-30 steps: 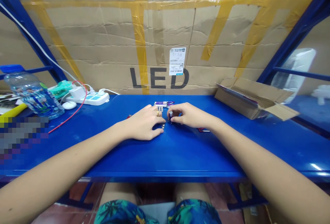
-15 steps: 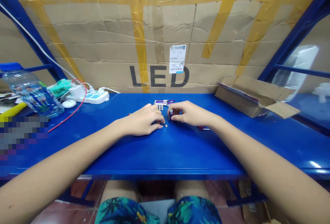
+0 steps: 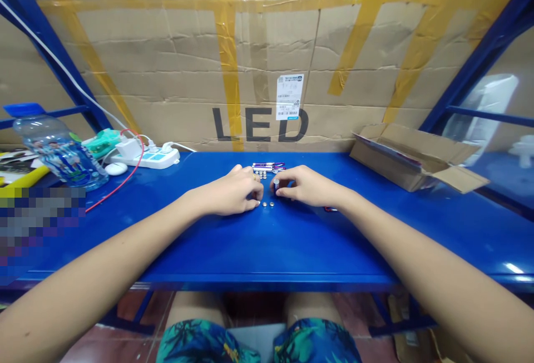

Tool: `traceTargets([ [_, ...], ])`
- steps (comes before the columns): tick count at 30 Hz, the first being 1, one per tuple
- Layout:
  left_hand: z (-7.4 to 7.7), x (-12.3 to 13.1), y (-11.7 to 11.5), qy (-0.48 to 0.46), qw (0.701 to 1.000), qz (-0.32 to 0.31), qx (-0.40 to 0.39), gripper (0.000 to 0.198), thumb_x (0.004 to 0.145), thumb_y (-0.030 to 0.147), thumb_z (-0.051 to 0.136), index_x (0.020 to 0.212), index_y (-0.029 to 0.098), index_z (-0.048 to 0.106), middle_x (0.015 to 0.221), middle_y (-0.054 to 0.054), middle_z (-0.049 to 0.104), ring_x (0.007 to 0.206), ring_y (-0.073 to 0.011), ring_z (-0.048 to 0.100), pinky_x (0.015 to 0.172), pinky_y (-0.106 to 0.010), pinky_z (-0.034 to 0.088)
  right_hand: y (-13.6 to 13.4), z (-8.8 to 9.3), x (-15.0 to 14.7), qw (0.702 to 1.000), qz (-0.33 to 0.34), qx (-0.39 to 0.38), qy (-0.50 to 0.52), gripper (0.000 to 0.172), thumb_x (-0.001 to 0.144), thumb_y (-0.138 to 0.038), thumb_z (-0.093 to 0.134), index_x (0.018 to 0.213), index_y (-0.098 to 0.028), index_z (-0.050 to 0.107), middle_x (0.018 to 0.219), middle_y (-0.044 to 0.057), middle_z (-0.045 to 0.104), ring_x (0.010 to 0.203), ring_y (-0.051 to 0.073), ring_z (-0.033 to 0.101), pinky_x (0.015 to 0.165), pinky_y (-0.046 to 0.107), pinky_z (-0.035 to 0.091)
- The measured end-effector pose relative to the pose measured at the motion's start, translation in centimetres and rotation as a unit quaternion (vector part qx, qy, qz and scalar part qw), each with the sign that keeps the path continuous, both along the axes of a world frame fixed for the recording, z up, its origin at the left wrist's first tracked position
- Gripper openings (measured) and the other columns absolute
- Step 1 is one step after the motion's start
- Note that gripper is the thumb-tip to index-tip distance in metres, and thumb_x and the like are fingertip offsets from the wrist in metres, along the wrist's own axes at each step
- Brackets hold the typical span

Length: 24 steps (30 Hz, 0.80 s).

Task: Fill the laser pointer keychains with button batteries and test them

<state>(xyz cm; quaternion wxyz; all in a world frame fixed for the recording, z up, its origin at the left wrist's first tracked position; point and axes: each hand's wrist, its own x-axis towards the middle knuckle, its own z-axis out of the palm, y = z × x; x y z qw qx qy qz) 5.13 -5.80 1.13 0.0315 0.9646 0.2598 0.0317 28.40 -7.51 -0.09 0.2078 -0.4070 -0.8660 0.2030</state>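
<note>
My left hand (image 3: 231,191) lies palm down on the blue table (image 3: 267,240), fingers curled, its fingertips beside two small round button cells (image 3: 268,204). My right hand (image 3: 306,185) is closed around a small dark cylinder (image 3: 276,184) held upright on the table. Just behind both hands lie purple pen-shaped lights (image 3: 268,166) and several more button cells (image 3: 261,174). A ring shows on my left hand.
An open cardboard box (image 3: 413,157) sits at the right. At the left stand a water bottle (image 3: 58,154), a white power strip (image 3: 146,158) with a red wire, and a white mouse-like object (image 3: 116,168). A taped cardboard wall marked LED rises behind.
My left hand has slid back from the button cells, which now lie uncovered as a pair between my hands. My right hand has hardly moved.
</note>
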Motion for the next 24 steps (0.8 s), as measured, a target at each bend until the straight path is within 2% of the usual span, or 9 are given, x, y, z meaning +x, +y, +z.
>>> traceTargets([
  [4, 0.1, 0.3, -0.4, 0.003, 1.0, -0.002, -0.023, 0.007, 0.084, 0.018, 0.06, 0.084, 0.02, 0.067, 0.088, -0.003, 0.066, 0.097, -0.023, 0.052, 0.087, -0.037, 0.032, 0.0, -0.2, -0.1, 1.0, 0.014, 0.001, 0.004, 0.016, 0.086, -0.021, 0.06, 0.094, -0.018, 0.073, 0.09, 0.003, 0.074, 0.082, 0.019, 0.064, 0.076, 0.031, 0.046],
  [8, 0.3, 0.0, -0.3, -0.013, 0.999, -0.024, 0.026, 0.008, 0.085, 0.018, 0.059, 0.081, 0.02, 0.066, 0.083, -0.002, 0.068, 0.093, -0.0219, 0.055, 0.088, -0.038, 0.033, -0.1, -0.1, -0.3, 1.0, 0.031, 0.002, 0.004, 0.017, 0.086, -0.018, 0.06, 0.096, -0.019, 0.074, 0.093, 0.003, 0.075, 0.085, 0.019, 0.066, 0.078, 0.03, 0.047],
  [12, 0.0, -0.1, 0.0, -0.137, 0.985, -0.026, 0.099, 0.014, 0.093, 0.023, 0.056, 0.091, 0.018, 0.068, 0.087, -0.003, 0.072, 0.084, -0.0184, 0.063, 0.083, -0.033, 0.042, -0.1, -0.2, -0.4, 0.999, 0.038, 0.0, 0.016, 0.02, 0.087, -0.018, 0.061, 0.1, -0.02, 0.075, 0.096, 0.002, 0.076, 0.088, 0.02, 0.067, 0.082, 0.03, 0.048],
  [15, -0.8, 0.2, 0.0, -0.219, 0.966, -0.057, 0.124, 0.017, 0.096, 0.025, 0.054, 0.098, 0.017, 0.069, 0.095, -0.005, 0.076, 0.085, -0.0176, 0.069, 0.077, -0.029, 0.048, -0.1, -0.3, -0.4, 0.999, 0.038, -0.003, 0.034, 0.02, 0.087, -0.017, 0.061, 0.1, -0.02, 0.076, 0.097, 0.003, 0.077, 0.088, 0.02, 0.067, 0.082, 0.029, 0.048],
  [19, -1.7, 0.7, 0.0, -0.224, 0.958, -0.096, 0.154, 0.019, 0.097, 0.023, 0.053, 0.099, 0.016, 0.07, 0.097, -0.006, 0.077, 0.085, -0.018, 0.072, 0.075, -0.027, 0.051, 0.0, -0.4, -0.5, 0.998, 0.04, -0.005, 0.043, 0.019, 0.086, -0.015, 0.062, 0.098, -0.019, 0.076, 0.095, 0.002, 0.077, 0.086, 0.018, 0.067, 0.081, 0.028, 0.048],
  [24, -1.6, 0.3, 0.2, -0.196, 0.957, -0.118, 0.178, 0.022, 0.099, 0.023, 0.05, 0.104, 0.017, 0.071, 0.095, -0.006, 0.076, 0.084, -0.0173, 0.072, 0.075, -0.027, 0.052, 0.0, -0.4, -0.4, 0.999, 0.041, 0.012, 0.031, 0.012, 0.086, -0.015, 0.063, 0.089, -0.017, 0.074, 0.089, 0.002, 0.075, 0.081, 0.017, 0.066, 0.077, 0.027, 0.046],
])
